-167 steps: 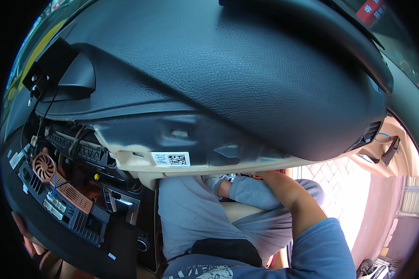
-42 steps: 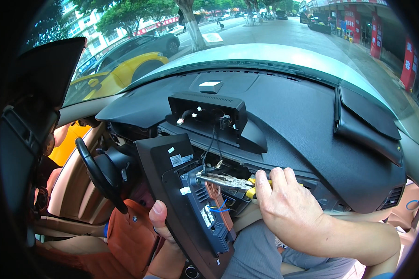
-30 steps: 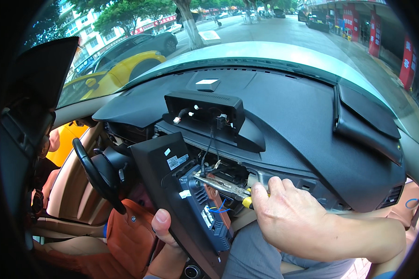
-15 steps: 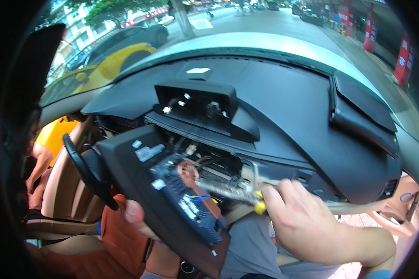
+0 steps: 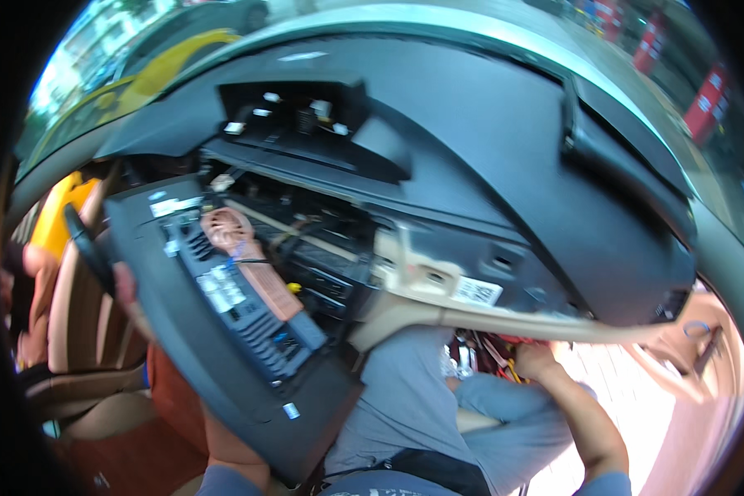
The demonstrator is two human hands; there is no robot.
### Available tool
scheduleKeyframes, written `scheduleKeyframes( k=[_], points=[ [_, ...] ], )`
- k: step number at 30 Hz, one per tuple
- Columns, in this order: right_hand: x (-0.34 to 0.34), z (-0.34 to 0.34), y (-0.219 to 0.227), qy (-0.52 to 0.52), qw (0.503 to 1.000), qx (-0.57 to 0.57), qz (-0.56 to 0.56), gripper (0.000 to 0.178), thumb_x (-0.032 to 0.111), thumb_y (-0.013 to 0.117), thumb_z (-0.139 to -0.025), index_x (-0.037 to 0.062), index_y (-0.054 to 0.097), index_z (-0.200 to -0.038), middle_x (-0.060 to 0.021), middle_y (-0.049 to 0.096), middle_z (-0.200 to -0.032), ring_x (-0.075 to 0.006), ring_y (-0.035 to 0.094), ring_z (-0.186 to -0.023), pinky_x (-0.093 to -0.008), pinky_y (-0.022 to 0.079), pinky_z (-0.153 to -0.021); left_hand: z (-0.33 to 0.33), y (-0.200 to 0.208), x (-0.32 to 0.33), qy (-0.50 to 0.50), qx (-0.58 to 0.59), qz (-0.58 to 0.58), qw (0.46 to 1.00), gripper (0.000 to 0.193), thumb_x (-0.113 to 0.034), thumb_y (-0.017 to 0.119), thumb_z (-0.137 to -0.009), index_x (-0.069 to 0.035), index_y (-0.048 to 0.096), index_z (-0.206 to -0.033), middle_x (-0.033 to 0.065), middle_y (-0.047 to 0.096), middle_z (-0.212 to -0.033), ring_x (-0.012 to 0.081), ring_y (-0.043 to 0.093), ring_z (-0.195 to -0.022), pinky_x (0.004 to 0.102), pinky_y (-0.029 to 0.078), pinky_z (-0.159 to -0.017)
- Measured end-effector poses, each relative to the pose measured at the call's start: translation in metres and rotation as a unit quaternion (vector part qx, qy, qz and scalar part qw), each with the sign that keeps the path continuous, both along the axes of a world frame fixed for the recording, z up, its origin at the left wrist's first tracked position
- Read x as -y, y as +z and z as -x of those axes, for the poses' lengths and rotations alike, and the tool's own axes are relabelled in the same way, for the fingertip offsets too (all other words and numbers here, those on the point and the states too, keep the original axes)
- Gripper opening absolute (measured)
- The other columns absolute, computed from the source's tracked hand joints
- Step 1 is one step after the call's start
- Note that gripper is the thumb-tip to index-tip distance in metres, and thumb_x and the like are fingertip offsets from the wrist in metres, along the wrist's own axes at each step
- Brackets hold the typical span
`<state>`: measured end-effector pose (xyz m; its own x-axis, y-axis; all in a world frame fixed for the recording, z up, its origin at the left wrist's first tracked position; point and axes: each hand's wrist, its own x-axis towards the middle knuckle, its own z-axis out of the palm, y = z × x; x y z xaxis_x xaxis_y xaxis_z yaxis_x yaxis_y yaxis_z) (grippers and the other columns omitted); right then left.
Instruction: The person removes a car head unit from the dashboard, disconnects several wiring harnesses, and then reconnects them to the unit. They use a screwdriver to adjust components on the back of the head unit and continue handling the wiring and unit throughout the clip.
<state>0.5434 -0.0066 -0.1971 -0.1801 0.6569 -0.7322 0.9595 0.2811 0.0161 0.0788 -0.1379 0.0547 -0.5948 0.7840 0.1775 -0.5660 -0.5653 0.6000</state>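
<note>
My left hand grips the left edge of a large dark dashboard panel; its thumb shows, while the other fingers are hidden underneath. The panel is tilted across my lap, its back with blue-grey housing and white labels facing up. On that back lies a pink handheld fan with a round grille. Down by my legs, my right hand is at a cluster of tools with red and yellow parts. Its fingers are blurred and partly hidden, so I cannot make out what they hold.
Behind the panel gapes an opened dashboard cavity with wiring and brackets. Above it stands a dark hooded housing. A black steering wheel is at the left, with another person's arm beyond. A beige door stands at the right.
My right hand has moved down from the dashboard opening, where it held a yellow-handled tool, to the tools by my legs. The view has shifted; the panel appears further left and lower.
</note>
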Motion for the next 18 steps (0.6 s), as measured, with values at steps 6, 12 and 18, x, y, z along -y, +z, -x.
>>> scheduleKeyframes(
  k=[6, 12, 18],
  points=[
    [0.018, 0.061, 0.053, 0.087, 0.95, -0.293, -0.059, 0.039, 0.024, 0.071, -0.095, 0.0008, 0.071, -0.126, -0.0269, 0.073, -0.122, -0.0443, 0.07, -0.113, -0.0504, 0.055, -0.102, 0.014, -0.011, -0.007, 0.008, 0.012, 0.014, 1.0, 0.089, -0.071, 0.062, -0.092, 0.0, 0.053, -0.146, 0.0295, 0.063, -0.127, 0.0442, 0.07, -0.108, 0.0544, 0.064, -0.085],
    [0.026, 0.139, 0.24, 0.238, 0.747, -0.616, -0.081, 0.019, 0.008, 0.08, -0.091, 0.0034, 0.078, -0.109, -0.0126, 0.076, -0.09, -0.0299, 0.076, -0.081, -0.0387, 0.062, -0.073, 0.009, -0.011, -0.009, 0.041, 0.021, -0.008, 0.999, 0.082, -0.069, 0.057, -0.096, -0.003, 0.054, -0.145, 0.0214, 0.067, -0.127, 0.0363, 0.073, -0.106, 0.05, 0.065, -0.086],
    [-0.045, 0.27, 0.297, 0.363, 0.574, -0.666, -0.307, 0.02, 0.007, 0.072, -0.095, -0.0029, 0.069, -0.112, -0.0184, 0.069, -0.106, -0.0358, 0.067, -0.1, -0.0432, 0.056, -0.09, -0.015, -0.003, -0.012, 0.0, -0.001, -0.027, 1.0, 0.084, -0.069, 0.051, -0.099, -0.004, 0.049, -0.152, 0.0202, 0.065, -0.137, 0.0342, 0.071, -0.116, 0.049, 0.063, -0.095]
  ],
)
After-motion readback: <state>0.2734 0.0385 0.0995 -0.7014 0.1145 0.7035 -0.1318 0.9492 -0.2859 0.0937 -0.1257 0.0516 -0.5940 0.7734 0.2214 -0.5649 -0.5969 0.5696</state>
